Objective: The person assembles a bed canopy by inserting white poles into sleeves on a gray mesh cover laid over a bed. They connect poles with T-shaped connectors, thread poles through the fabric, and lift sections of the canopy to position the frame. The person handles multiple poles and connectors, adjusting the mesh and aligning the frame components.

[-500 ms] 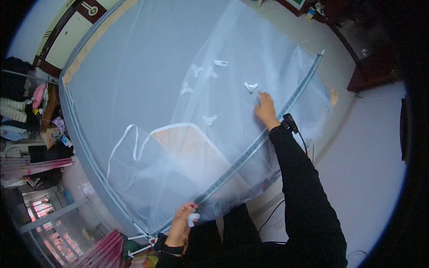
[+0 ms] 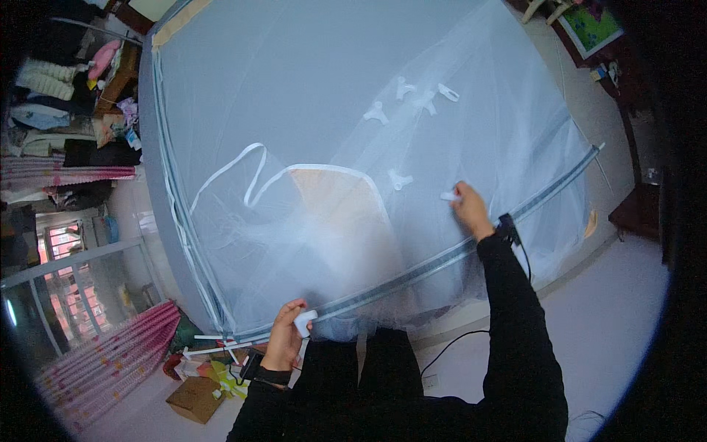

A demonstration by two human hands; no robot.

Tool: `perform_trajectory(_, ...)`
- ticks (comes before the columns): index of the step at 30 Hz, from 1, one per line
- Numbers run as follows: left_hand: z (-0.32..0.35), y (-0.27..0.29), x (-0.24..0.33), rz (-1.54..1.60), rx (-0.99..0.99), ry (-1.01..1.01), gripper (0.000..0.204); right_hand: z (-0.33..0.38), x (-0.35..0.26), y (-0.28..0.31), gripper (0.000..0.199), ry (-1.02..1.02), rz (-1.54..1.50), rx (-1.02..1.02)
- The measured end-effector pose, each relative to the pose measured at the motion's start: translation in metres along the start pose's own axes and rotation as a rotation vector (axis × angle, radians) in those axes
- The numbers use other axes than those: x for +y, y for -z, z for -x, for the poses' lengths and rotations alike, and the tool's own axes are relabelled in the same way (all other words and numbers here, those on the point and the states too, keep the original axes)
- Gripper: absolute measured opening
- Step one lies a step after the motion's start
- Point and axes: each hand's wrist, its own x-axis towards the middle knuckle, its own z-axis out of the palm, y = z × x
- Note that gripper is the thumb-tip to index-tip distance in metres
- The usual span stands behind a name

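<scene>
A white plastic corner connector (image 2: 304, 322) is in my left hand (image 2: 281, 339), close to the near edge of a sheer white mosquito net (image 2: 250, 221). Farther right, my right hand (image 2: 473, 211) pinches a second small white connector (image 2: 448, 196) just above the net. More white connectors lie on the net: a branched connector (image 2: 399, 179) left of my right hand, and a group beyond it with a branched connector (image 2: 376, 113) and a narrow connector (image 2: 448, 92). A grey-edged pole sleeve (image 2: 434, 267) runs along the net's near side, passing below my right wrist.
The net is spread over a bed with a grey-blue surface (image 2: 294, 66). White poles (image 2: 228, 344) stick out at its near left corner. A cardboard box (image 2: 195, 399) and a pink curtain (image 2: 121, 361) are at lower left. Dark wooden furniture (image 2: 639, 210) stands at right.
My right hand has taken hold of the connector that lay just beyond its fingertips. My left hand still holds its connector. The whole view has turned and shifted.
</scene>
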Motion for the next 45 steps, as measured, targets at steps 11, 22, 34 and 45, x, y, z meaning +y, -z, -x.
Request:
perform_trajectory(11,-0.004,-0.013,-0.05,-0.074,-0.254,0.071,0.026,0.23,-0.22,-0.076,0.053,0.375,-0.815,-0.618)
perform_trajectory(22,0.047,0.056,-0.059,-0.267,-0.65,0.221,0.056,0.34,-0.271,-0.157,0.046,0.098,-0.623,-0.145)
perform_trajectory(34,0.019,0.264,-0.042,-1.015,-0.322,-0.224,0.041,0.427,-0.336,-0.202,0.029,-0.447,-1.26,-0.193)
perform_trajectory(45,0.031,0.352,-0.044,-0.549,-0.097,-0.135,0.037,0.427,-0.386,-0.186,0.027,-0.222,-0.854,-0.454)
